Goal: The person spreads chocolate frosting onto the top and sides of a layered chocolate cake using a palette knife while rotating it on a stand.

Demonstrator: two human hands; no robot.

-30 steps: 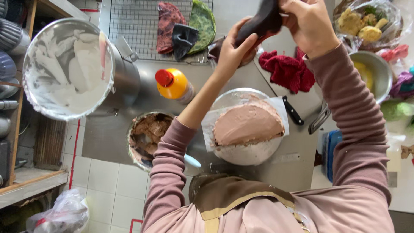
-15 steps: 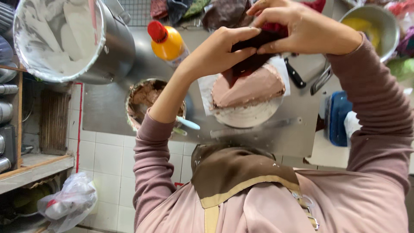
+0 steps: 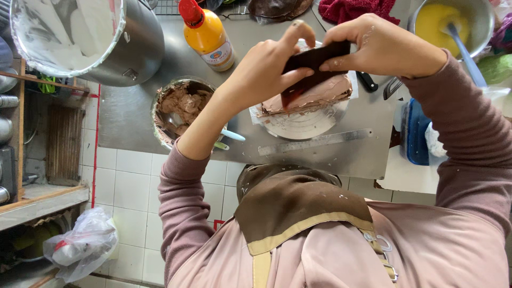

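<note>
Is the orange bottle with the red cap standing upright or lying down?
Upright: the orange bottle stands on its base on the steel table, red cap on top.

One head-worn camera looks steeply down, close above the steel worktop and chest

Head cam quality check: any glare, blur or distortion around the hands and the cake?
Head view: even, soft daylight with faint shadows; mild sheen on the steel table and the big pot, nothing blown out. The left hand, right hand, dark scraper and chocolate cake are sharp, no motion blur. Wide-angle lens bends the frame edges; the near apron looms large.
</note>
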